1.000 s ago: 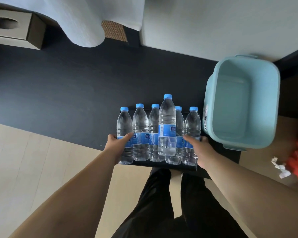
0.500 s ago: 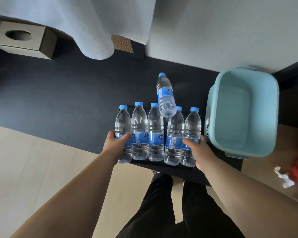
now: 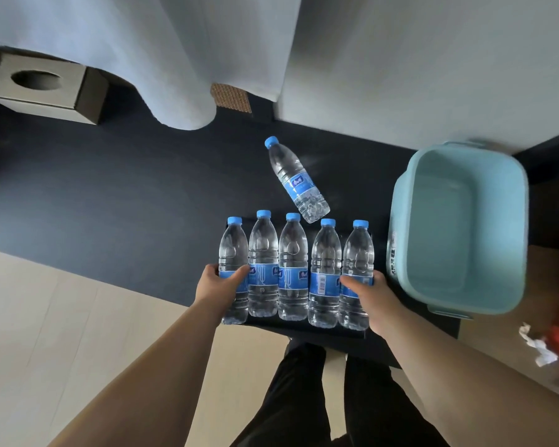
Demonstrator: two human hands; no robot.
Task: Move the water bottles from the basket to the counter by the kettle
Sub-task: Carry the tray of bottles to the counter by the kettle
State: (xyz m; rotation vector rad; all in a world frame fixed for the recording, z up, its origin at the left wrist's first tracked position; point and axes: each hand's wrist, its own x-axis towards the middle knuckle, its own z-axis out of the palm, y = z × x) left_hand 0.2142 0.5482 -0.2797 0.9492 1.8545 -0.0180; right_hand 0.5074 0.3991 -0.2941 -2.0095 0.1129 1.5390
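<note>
Nearest the body, the left hand [image 3: 221, 287] wraps the outer bottle at the left end of a row of 5 upright bottles [image 3: 292, 269], thumb across its blue label, while the right hand [image 3: 367, 296] clasps the bottle at the right end the same way; squeezing from both ends looks meant to keep the row packed together so all 5 can be shifted at once. Between the 2 grips the 3 middle bottles stand touching their neighbours, all on a low black tray [image 3: 304, 327] at the edge of the dark counter [image 3: 110, 195]. Just beyond the grips, a 6th bottle [image 3: 296, 180] lies tipped on the counter, cap pointing away, its base near the caps of the row, probably because nothing pinches it. Beside the right grip sits the pale blue basket [image 3: 517, 221], apparently empty. Farther left, well apart, is a cardboard tissue box [image 3: 46, 88]. No kettle is visible.
</note>
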